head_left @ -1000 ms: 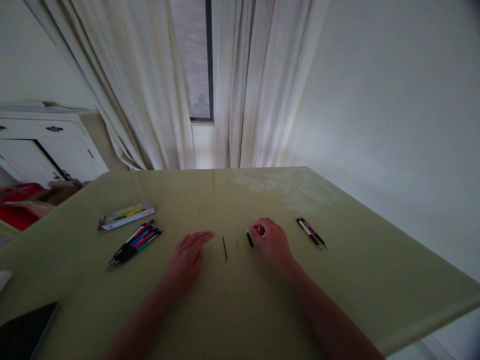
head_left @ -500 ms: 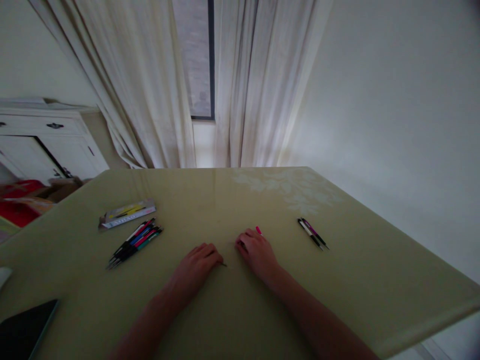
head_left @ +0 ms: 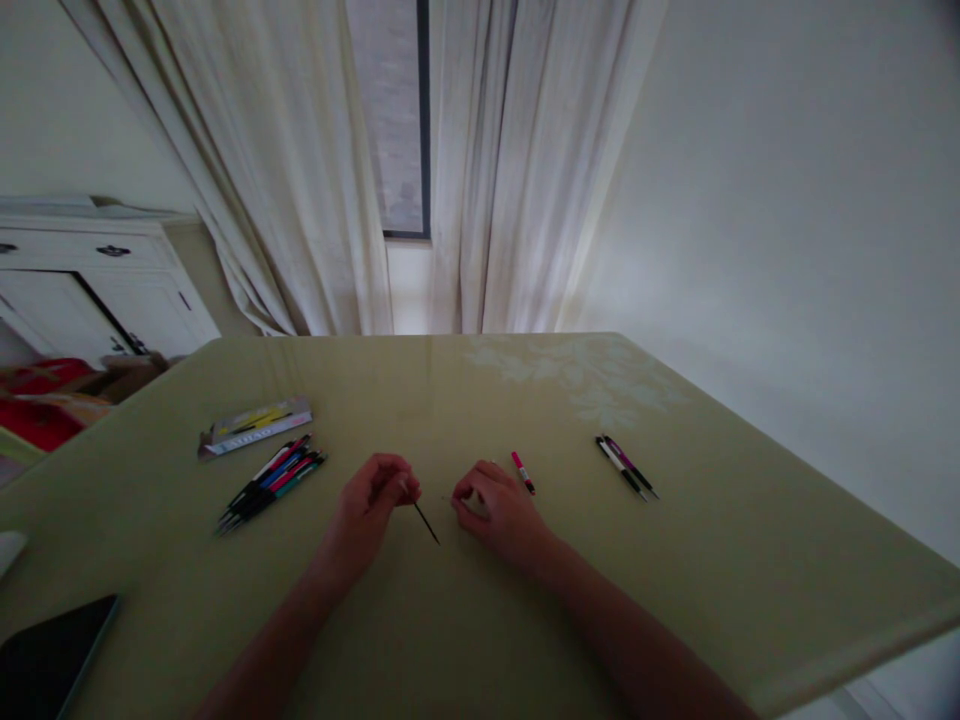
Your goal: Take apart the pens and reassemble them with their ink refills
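My left hand (head_left: 369,508) is closed in a pinch, raised a little over the table, and a thin dark pen refill (head_left: 427,523) slants down and right from its fingertips. Facing it, my right hand (head_left: 501,508) rests low at the tabletop with thumb and forefinger pressed together. A faint, tiny tip shows at those fingers, too small to name. Just beyond the right hand lies a short pink pen barrel part (head_left: 523,473) with a dark end, apart from the fingers.
On the left, a bundle of several pens (head_left: 270,485) lies below a flat printed box (head_left: 255,428). Two pens (head_left: 626,467) lie side by side on the right. A dark flat device (head_left: 56,650) sits at the near left of the table (head_left: 480,640).
My left hand has lifted and moved left, exposing more of the refill. My right hand has shifted slightly left and down, leaving the pink part uncovered on the table.
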`<state>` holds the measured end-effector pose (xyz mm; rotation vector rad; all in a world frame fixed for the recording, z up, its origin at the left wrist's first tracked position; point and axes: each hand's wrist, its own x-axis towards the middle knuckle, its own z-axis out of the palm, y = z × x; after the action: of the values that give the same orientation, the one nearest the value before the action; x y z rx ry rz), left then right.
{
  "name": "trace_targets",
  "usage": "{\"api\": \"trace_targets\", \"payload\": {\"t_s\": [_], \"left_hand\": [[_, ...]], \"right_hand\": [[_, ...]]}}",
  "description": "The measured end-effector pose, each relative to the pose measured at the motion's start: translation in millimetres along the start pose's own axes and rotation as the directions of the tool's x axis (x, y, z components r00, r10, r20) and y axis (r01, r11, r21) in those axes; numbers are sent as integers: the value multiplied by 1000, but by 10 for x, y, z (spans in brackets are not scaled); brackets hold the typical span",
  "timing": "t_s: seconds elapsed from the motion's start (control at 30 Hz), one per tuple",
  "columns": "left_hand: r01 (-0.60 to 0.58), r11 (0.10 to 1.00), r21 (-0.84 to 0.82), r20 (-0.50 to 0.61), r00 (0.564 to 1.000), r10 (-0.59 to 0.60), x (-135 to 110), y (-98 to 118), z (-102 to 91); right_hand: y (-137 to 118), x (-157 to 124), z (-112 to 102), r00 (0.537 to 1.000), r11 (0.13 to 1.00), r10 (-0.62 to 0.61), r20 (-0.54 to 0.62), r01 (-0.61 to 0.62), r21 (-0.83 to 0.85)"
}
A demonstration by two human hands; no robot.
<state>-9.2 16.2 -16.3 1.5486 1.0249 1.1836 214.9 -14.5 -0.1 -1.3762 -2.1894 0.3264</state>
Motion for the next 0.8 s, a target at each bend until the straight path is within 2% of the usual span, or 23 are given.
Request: {"api": "trace_targets", "payload": {"t_s": [0.03,0.1,0.2,0.23,0.27,0.3,0.33,0.37,0.4,0.47,0.53,0.63,0.7,0.73,0.8], "left_hand": [[3,1000,12,-14,1000,-3,3,-6,3],[-34,987,155,-44,998,41,-22,-4,34],[-177,869,463,-22,977,211,-158,74,143],[-258,823,506,53,962,269,-227,118,194],[-342,796,499,184,940,289,-301,164,249],[-434,771,466,362,889,281,-371,205,306],[-490,740,460,492,835,247,-432,236,360],[-530,707,468,570,792,217,-477,254,407],[-546,685,483,611,770,183,-502,259,442],[-511,682,523,614,781,113,-495,240,467],[-458,721,521,603,795,68,-437,209,432],[-449,783,431,668,742,58,-355,174,340],[-456,784,422,676,735,64,-329,143,308],[-457,771,443,659,749,65,-320,122,305],[-428,742,516,586,808,59,-298,76,304]], "right_hand": [[-30,-10,0,1000,999,-3,-7,3,44],[-77,-20,28,1000,999,6,-18,-5,50],[-68,-9,96,997,996,63,-42,-65,-55],[-40,-2,109,994,992,87,-65,-92,-83],[-2,4,114,989,988,111,-98,-120,-95],[42,10,108,982,986,129,-138,-143,-91],[87,13,95,974,985,141,-180,-157,-75],[128,15,76,966,986,146,-216,-161,-53],[161,15,56,960,987,146,-241,-157,-28],[194,12,23,956,990,139,-258,-141,11],[188,7,5,962,992,124,-245,-121,26],[148,-6,-12,978,997,77,-194,-72,33],[127,-18,-36,985,998,47,-164,-39,52],[119,-25,-54,988,998,34,-151,-24,65],[106,-39,-99,992,996,8,-128,3,89]]}}
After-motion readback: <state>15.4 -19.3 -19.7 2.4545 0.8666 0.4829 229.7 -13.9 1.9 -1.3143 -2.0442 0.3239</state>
